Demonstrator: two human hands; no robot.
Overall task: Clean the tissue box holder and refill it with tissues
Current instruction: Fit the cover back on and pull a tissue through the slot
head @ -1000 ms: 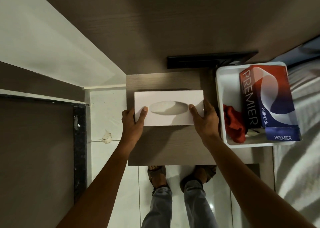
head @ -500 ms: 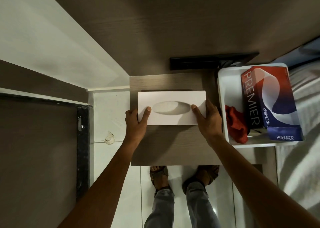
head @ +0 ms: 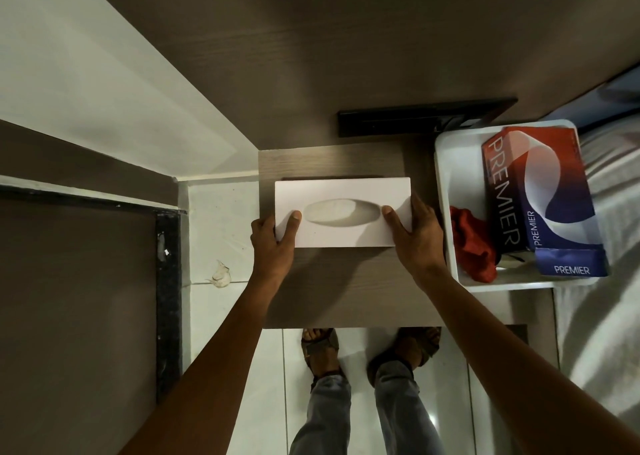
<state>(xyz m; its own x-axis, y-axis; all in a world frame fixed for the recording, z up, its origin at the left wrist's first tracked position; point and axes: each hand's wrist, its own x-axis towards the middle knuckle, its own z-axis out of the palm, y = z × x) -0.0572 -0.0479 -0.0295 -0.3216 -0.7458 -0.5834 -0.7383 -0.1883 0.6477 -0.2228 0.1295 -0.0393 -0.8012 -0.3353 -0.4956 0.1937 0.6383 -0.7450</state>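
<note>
Matt white tissue box holder (head: 343, 212) on wood-grain table (head: 346, 292); smooth white plastic tray (head: 446, 191); glossy floor tiles (head: 259, 402); red cloth (head: 472, 243).

1. Holder (head: 343, 191): plain white, with a grey-shadowed oval opening.
2. Table (head: 346, 292): grey-brown wood grain.
3. Tray (head: 446, 177): white.
4. Tissue box (head: 550, 195): red fading to dark blue, a white swirl, white "PREMIER" lettering.
5. Cloth (head: 472, 243): red.
6. Floor (head: 221, 219): white tiles.
7. Jeans (head: 325, 416): grey-blue.

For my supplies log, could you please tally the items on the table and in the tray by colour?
White: 2, the tissue box holder and the tray
Red: 1, the cloth
Red, white and blue: 1, the Premier tissue box
Total: 4
</note>
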